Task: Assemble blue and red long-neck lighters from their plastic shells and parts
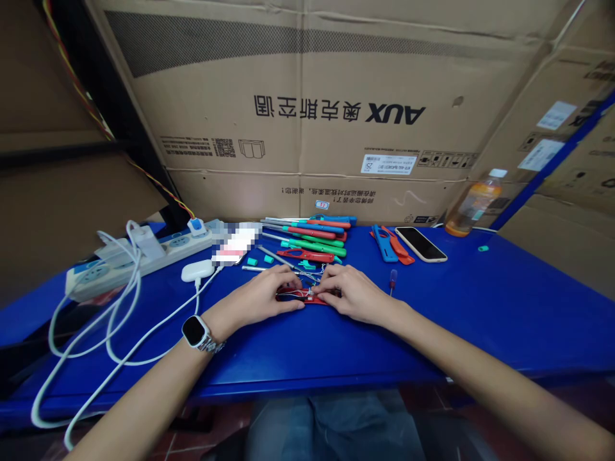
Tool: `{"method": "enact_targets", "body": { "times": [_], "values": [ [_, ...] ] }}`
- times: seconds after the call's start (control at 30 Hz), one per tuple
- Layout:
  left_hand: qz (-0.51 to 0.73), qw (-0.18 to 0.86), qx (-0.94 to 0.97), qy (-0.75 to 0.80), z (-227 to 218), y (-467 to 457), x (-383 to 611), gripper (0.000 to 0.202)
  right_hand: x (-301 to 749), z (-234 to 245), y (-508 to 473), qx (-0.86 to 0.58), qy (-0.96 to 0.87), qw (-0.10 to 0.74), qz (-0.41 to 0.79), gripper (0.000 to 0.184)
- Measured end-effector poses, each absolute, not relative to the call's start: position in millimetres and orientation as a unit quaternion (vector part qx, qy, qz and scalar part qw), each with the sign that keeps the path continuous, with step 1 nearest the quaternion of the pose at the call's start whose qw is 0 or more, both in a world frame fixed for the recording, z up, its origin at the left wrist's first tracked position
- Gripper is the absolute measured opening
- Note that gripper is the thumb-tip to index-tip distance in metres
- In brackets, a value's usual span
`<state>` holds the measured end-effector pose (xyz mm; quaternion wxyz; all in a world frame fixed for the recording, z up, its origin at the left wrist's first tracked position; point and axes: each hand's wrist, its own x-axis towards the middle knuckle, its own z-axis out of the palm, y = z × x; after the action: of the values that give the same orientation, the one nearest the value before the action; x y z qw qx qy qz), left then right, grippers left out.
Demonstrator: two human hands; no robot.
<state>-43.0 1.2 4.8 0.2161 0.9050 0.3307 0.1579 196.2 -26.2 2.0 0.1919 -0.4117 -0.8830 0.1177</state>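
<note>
Between my hands a red plastic casing (314,300) lies on the blue table, its inside facing up with thin wires and small parts showing. My left hand (272,293) grips the casing's left end, thumb along the near edge. At the other end, my right hand (349,292) has its fingers pinched at the wires near the casing's middle; exactly what the fingertips hold is too small to make out. Just beyond lie another red casing (307,255), thin metal rods and small teal plastic pieces (268,259). Several red, green and blue handled tools (321,234) are piled behind these.
To the right are blue and red casing halves (384,244), a phone (421,244), a small screwdriver (393,280) and a drink bottle (475,203). A power strip (144,259) with white cables and a lit phone (239,243) occupy the left. Cardboard (307,141) walls the back.
</note>
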Motion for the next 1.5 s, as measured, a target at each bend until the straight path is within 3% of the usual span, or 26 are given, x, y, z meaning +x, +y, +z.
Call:
{"method": "enact_targets", "body": {
  "times": [0.53,0.8,1.5],
  "values": [
    [0.161,0.170,0.926,0.295,2,-4,-41,0.033,196,-3,-28,-0.420,-0.871,0.215,0.136,0.016],
    [0.142,0.160,0.930,0.299,1,-3,-41,0.032,195,-9,-34,-0.404,-0.850,0.297,0.158,0.011],
    [0.121,0.128,0.935,0.307,5,-4,-38,0.032,194,0,-27,-0.447,-0.844,0.235,0.178,0.011]
  ]
}}
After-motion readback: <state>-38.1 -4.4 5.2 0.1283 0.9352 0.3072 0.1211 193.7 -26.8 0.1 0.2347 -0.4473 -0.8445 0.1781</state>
